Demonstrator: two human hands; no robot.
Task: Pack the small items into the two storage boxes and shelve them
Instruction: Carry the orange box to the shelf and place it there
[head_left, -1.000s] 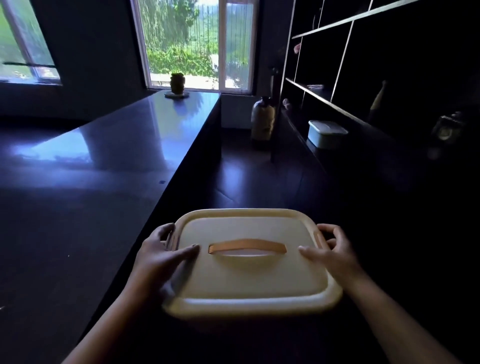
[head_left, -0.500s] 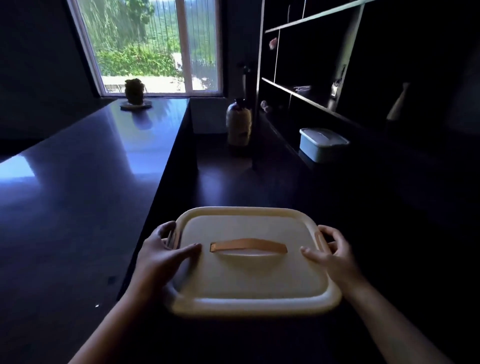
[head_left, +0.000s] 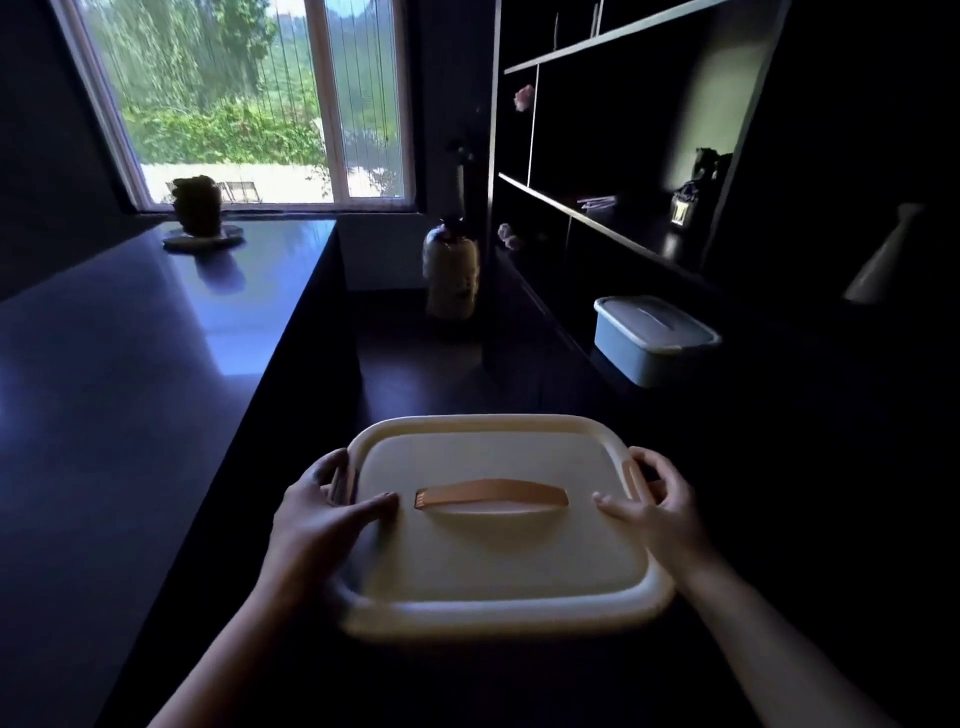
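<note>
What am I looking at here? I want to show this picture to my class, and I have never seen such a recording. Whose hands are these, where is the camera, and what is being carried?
There is no machine here. A person wears a wide-angle camera on the head, so you look forward and down along their own arms. The left hand and right hand grip the two sides of a cream storage box, thumbs resting on its closed lid. The lid has an orange handle, which nobody touches. The box is held up between a dark glossy counter on the left and a dark shelf unit on the right. A second, blue storage box with its lid on already stands on a lower shelf. Further back stand a vase on the floor and a small plant pot by the window.
</note>
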